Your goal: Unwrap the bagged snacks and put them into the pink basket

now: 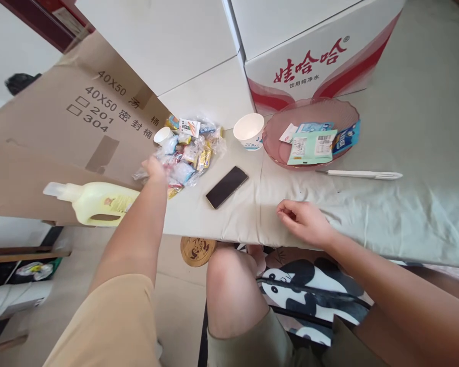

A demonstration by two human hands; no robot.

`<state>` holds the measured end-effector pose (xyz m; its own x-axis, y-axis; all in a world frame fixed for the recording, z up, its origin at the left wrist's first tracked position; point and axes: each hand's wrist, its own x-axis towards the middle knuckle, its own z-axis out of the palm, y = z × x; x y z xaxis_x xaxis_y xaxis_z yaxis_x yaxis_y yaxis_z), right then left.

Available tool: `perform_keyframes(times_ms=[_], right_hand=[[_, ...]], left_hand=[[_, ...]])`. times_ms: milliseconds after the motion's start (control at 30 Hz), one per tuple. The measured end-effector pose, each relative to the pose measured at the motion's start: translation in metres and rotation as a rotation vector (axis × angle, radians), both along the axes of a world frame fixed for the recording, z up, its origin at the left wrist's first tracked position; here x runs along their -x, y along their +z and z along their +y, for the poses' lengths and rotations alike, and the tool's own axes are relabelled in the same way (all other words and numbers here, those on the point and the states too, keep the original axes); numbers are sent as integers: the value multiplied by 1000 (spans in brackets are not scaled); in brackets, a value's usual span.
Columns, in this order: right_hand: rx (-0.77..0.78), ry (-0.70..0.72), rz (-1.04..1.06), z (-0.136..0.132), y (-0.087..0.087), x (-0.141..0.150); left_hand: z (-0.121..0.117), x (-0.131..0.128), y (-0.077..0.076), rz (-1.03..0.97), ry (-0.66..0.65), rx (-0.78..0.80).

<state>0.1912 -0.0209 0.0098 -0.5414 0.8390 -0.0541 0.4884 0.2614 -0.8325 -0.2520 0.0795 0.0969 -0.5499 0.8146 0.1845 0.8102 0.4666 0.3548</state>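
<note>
My left hand (154, 167) reaches to the near left side of a pile of snack wrappers (191, 153) and clear plastic. Its fingers are blurred and partly hidden, so their grip does not show. A white paper cup (163, 135) lies at the pile's left edge. Loosely curled and with nothing visible in it, my right hand (303, 220) rests by the table's front edge. Between the two hands lies a black smartphone (226, 187). Behind the phone stands another paper cup (249, 131), upright.
A pink glass bowl (277, 122) holds several snack packets (313, 147). In front of it lies a white pen (361, 174). A yellow detergent bottle (99, 201) lies at the left beside a large cardboard box (80, 117). White cartons (321, 66) line the back.
</note>
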Motion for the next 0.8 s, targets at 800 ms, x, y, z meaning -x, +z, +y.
perform_keyframes(times_ms=[800], right_hand=[[-37,37,-18,1,-1,2]], left_hand=[[6,-33,-11,-158,120,332]])
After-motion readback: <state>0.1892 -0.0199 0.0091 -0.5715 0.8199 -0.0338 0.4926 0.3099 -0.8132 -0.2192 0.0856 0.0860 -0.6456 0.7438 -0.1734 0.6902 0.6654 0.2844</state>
